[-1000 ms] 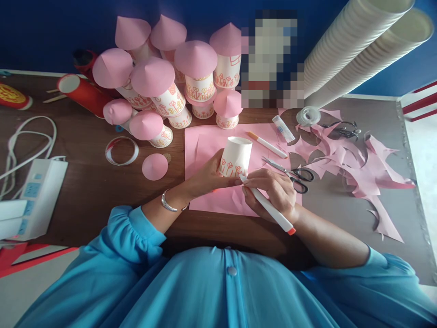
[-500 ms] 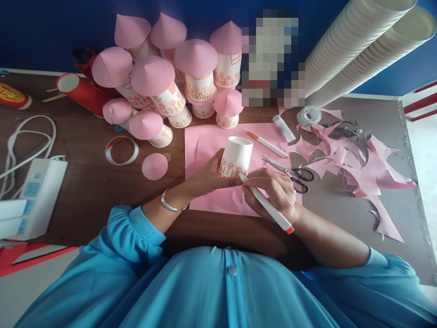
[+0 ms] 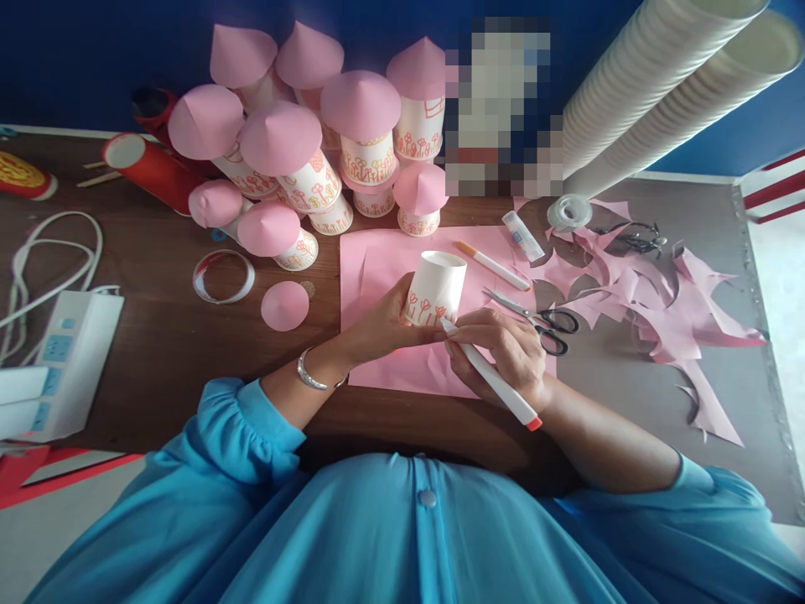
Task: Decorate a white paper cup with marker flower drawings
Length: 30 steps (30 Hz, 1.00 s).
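Observation:
A white paper cup (image 3: 438, 281) with red-orange flowers drawn around its lower part is held by my left hand (image 3: 390, 319), which is closed round its left side and base. In my right hand (image 3: 506, 352) a white marker (image 3: 496, 386) with an orange end is gripped like a pen. Its tip meets the cup's lower right side, among the flowers. Pink paper sheets (image 3: 377, 260) lie beneath both hands. Just right of the cup are a second marker (image 3: 494, 266) with an orange-brown end and scissors (image 3: 532, 317) with black handles.
Several decorated cups with pink paper cones (image 3: 281, 138) stand at the back left. Tall stacks of paper cups (image 3: 647, 92) lean at the back right, above pink paper scraps (image 3: 667, 302). A glue stick (image 3: 523, 236), tape roll (image 3: 225, 278), pink disc (image 3: 285, 306) and power strip (image 3: 81, 361) are around.
Almost nothing differs. The cup has shifted very slightly to the right, and the marker tip stays at its lower right side.

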### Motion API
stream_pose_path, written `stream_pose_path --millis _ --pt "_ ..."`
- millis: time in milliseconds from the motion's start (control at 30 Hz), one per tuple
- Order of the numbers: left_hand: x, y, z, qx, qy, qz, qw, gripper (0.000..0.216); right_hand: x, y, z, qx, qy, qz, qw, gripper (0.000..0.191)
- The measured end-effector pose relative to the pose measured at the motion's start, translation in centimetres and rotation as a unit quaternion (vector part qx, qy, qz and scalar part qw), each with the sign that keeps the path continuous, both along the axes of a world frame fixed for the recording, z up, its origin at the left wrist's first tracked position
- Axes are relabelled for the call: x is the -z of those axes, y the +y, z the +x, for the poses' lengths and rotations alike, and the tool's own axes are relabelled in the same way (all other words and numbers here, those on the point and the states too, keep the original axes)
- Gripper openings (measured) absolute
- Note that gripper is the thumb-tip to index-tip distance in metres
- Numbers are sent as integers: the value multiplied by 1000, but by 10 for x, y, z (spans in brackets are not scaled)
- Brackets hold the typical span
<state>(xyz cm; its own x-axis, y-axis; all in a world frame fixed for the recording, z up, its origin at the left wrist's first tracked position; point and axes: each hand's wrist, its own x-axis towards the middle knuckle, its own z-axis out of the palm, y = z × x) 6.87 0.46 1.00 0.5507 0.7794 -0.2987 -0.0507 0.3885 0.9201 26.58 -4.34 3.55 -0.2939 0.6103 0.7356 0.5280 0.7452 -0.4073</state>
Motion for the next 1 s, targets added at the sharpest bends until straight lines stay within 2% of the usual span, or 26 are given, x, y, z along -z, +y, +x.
stream_pose_path --millis 100,300,533,667,867,1000 --pt "1 0 1 -27 -36 -23 999 77 -3 0 1 -7 10 2 1000 25" --pt "-5 2 3 -32 -93 -65 993 63 -6 1 6 -1 19 -1 1000 20" --pt "-6 1 4 -10 -109 -55 992 57 -2 1 5 8 24 -6 1000 17" --pt "-2 0 3 -9 -123 -54 991 63 0 -1 3 -1 32 -14 999 16" --pt "4 -2 1 -9 -93 -58 994 78 2 -1 2 -33 38 -14 999 17" --pt "-1 -2 0 1 -27 -11 1000 78 0 -1 2 -36 34 -7 999 19"
